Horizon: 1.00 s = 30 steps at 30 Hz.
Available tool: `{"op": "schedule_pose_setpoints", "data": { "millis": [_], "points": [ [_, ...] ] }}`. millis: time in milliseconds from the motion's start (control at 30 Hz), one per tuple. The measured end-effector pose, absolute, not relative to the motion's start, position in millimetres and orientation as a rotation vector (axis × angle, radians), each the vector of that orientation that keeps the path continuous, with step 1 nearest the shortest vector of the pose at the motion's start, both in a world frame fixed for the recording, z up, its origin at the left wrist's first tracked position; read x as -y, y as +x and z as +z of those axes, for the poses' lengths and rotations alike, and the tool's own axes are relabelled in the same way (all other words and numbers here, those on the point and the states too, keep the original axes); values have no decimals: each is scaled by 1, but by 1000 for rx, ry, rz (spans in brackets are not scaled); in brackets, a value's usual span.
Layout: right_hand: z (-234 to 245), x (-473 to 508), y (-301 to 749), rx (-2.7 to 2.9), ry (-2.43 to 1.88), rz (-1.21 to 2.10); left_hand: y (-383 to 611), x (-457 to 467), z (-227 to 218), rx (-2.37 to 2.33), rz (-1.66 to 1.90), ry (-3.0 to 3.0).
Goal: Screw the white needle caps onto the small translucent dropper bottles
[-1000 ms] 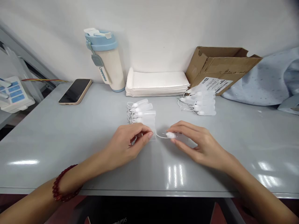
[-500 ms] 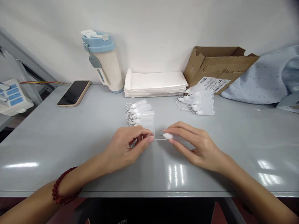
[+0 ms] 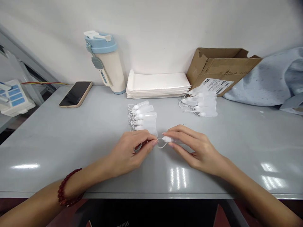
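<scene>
My right hand (image 3: 194, 148) pinches a small translucent needle-tip bottle (image 3: 168, 139) behind its white nozzle. The bottle lies level, and its thin metal needle points left. My left hand (image 3: 134, 148) is closed, thumb and forefinger pinched on the end of the white cord (image 3: 162, 147), which loops down from the bottle. The needle reaches those fingertips, so whatever lies between them at its point is hidden. Just beyond my left hand lies a row of similar needle-tip bottles (image 3: 146, 115), partly covered by my fingers.
Another heap of bottles (image 3: 205, 105) lies near the cardboard box (image 3: 229, 66). White envelopes (image 3: 158, 82) are stacked by the wall, beside a blue-lidded tumbler (image 3: 110, 67). A phone (image 3: 75, 94) lies at left, and patterned cloth (image 3: 265, 80) stands right on the grey table (image 3: 99, 123).
The gap between the needle and my left fingertips has closed. The cord, nearly straight before, now sags in a loop. My right hand and the bottle have shifted slightly left.
</scene>
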State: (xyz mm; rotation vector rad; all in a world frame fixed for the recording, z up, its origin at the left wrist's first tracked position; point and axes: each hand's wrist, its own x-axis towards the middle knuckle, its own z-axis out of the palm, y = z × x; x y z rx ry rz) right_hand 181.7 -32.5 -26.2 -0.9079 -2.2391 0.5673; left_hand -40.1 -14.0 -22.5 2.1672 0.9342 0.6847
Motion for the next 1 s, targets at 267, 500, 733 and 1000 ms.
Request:
{"op": "schedule_pose_setpoints", "data": {
  "millis": [267,500,733,1000],
  "points": [
    [-25,32,180,2206,-877,588,-41,14,-24,-922,712,2158],
    [-25,33,180,2206,-875,596,-40,14,-22,-935,699,2158],
    [-26,32,180,2242,-884,602,-41,14,-24,-902,693,2182],
    [-29,34,179,2284,-843,556,-41,14,-28,-849,664,2278]
  ]
}}
